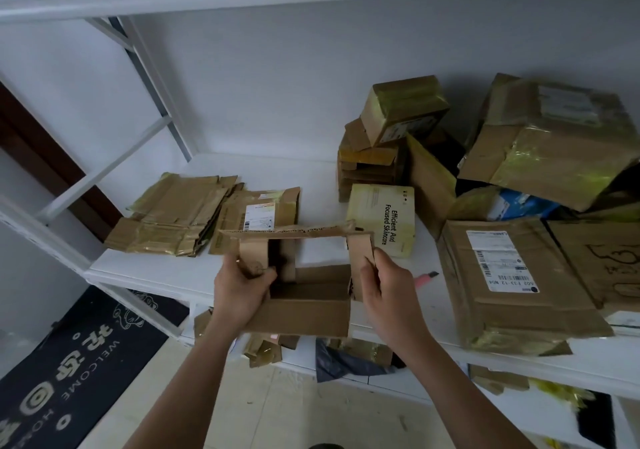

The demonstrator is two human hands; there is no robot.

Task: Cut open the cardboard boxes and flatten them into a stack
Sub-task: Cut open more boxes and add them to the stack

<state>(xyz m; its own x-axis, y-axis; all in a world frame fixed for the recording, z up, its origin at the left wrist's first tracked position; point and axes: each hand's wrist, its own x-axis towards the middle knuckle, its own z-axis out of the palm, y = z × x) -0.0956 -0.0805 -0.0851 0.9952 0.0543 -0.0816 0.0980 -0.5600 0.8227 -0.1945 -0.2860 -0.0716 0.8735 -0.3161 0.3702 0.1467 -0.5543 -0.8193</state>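
Head view: left hand (242, 287) and right hand (382, 284) each keep a pinching grip on an end flap of an opened cardboard box (304, 301) above the shelf (166, 268). Next, probably collapsing it flat for the flattened stack (180, 216).

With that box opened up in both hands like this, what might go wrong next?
Three things seem possible. The open box is held out past the shelf edge, so if the left hand or right hand slips, it may drop to the floor. The pink cutter lies close beside the right hand and might get knocked off. The leaning pile of taped boxes behind looks unsteady and may topple if bumped.
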